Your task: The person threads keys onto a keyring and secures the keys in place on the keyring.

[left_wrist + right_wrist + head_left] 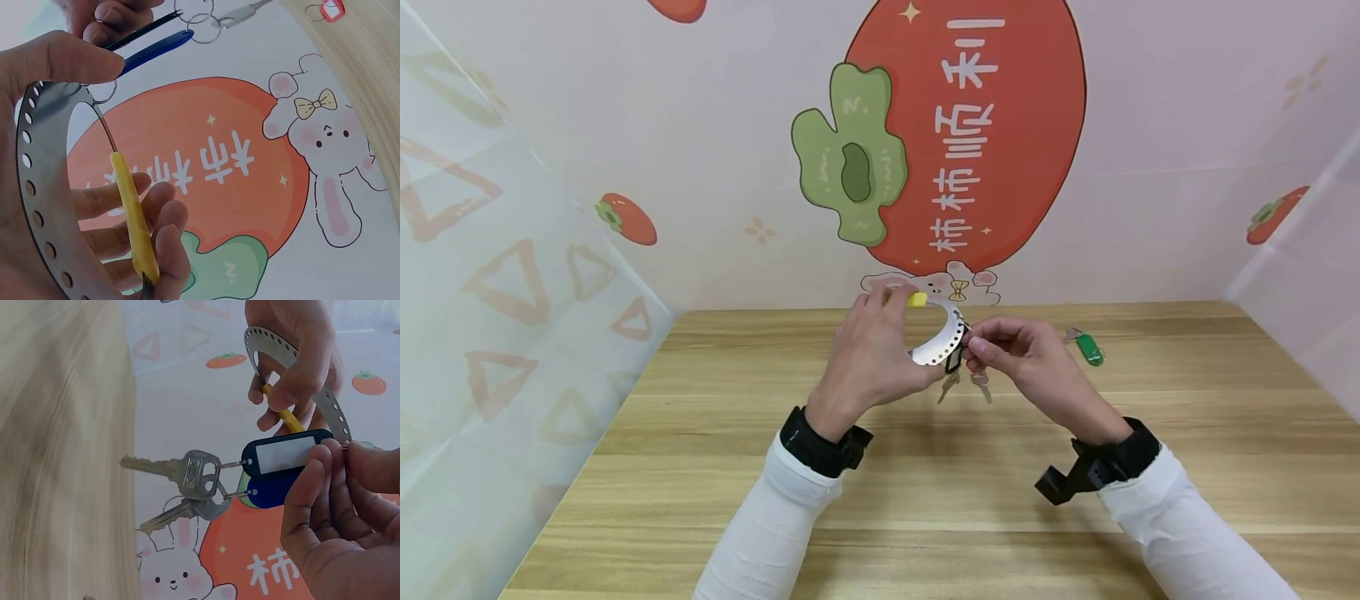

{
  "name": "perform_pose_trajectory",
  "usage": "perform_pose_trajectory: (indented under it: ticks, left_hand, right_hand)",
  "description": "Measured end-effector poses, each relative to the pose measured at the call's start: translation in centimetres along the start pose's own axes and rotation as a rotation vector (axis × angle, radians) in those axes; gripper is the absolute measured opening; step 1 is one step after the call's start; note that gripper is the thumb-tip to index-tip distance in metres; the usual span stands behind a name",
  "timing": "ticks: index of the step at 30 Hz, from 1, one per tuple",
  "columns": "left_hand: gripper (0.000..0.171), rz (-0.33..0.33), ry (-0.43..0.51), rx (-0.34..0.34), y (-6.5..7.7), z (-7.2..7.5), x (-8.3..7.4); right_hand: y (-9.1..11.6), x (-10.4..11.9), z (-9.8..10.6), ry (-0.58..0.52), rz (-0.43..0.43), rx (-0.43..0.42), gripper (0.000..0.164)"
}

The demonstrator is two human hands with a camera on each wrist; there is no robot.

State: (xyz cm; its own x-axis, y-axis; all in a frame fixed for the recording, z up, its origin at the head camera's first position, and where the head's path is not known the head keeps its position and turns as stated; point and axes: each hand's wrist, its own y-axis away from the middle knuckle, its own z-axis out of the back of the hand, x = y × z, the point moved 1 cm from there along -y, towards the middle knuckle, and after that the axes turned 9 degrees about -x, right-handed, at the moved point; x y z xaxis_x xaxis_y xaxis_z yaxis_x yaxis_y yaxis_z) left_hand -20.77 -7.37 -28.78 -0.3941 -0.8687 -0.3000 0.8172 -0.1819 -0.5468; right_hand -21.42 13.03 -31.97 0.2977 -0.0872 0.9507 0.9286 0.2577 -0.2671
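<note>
My left hand (872,350) grips a flat curved metal key holder (942,344) with a row of holes along its edge. Its yellow sleeve (130,206) lies by the curled fingers. Close beside it, my right hand (1030,358) pinches at the end of a dark key tag (284,454) with a white label, right at the holder's rim. Behind that tag is a blue key tag (273,490), partly covered by my fingers. From small rings on the tags extend two keys, an upper key (199,474) and a lower key (178,515).
On the wooden table (925,517), a green key tag (1090,350) with a key lies right of my right hand. A red tag (331,9) with a ring shows at the table in the left wrist view. A printed backdrop (722,108) stands behind.
</note>
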Motion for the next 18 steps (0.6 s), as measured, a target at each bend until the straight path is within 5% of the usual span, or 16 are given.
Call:
perform_pose_trajectory:
  ticks: [12, 18]
  left_hand:
    - [0.086, -0.063, -0.009, -0.01, 0.05, 0.15, -0.02]
    - [0.085, -0.126, -0.038, -0.041, -0.01, 0.1, -0.08]
  right_hand:
    - [-0.12, -0.12, 0.22, 0.043, 0.0, 0.024, 0.028]
    - [0.05, 0.27, 0.36, 0.03, -0.073, 0.046, 0.034]
